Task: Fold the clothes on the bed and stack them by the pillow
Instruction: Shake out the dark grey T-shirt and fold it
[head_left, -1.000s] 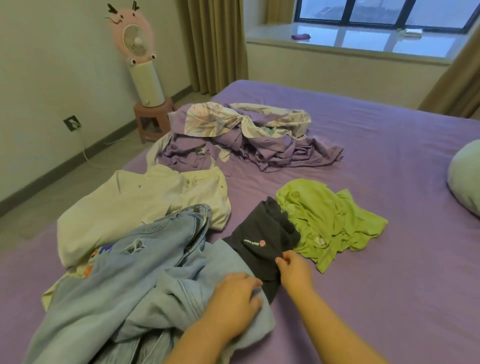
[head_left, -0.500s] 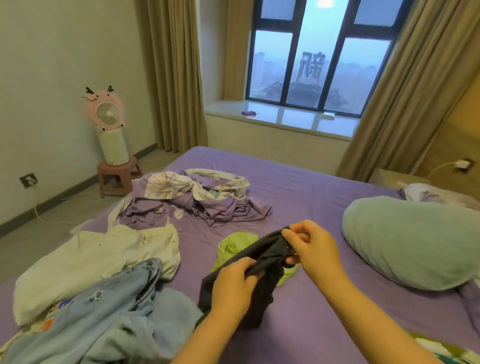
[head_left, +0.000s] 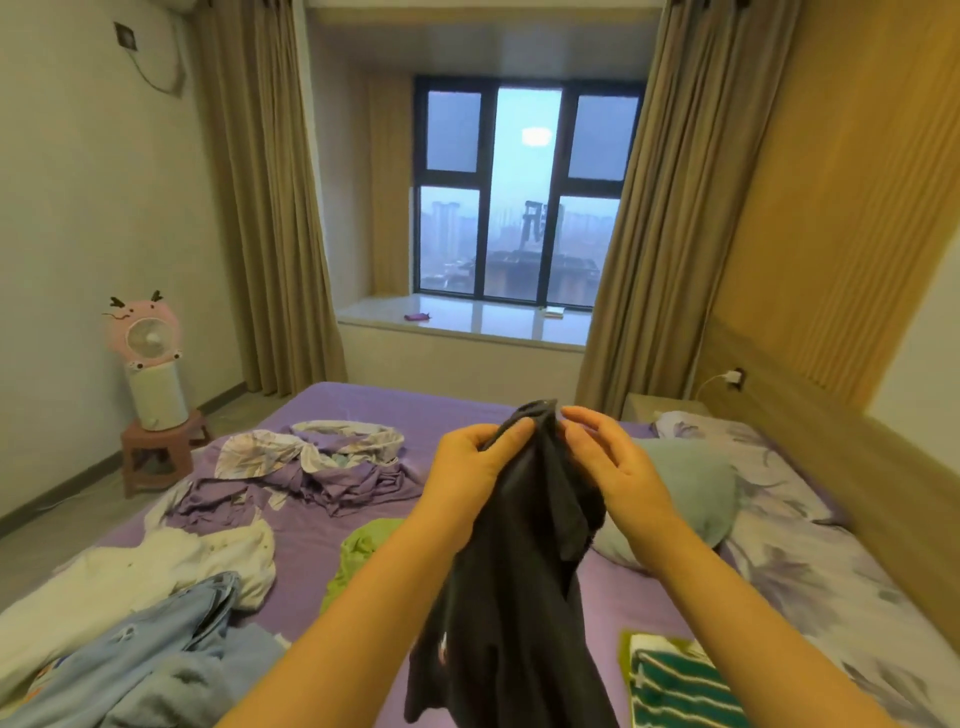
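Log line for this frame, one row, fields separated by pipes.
stage: dark garment lifted off bed, unfolded | left hand: grips top edge | right hand: fingertips at top edge, grip unclear | pillow: behind

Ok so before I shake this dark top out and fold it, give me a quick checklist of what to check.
1. Left hand has a grip on the dark top: ok, it pinches the upper edge.
2. Right hand has a grip: not ok, its fingers look relaxed beside the cloth, barely touching.
3. Top hangs free of the bed: cannot tell, its lower end runs out of frame.
4. Which part of the top is held: cannot tell, it hangs bunched.
5. Bare sheet to lay it on: ok, between the green garment and the pillow.
6. Stack spot: ok, a striped folded item already lies near the pillow.
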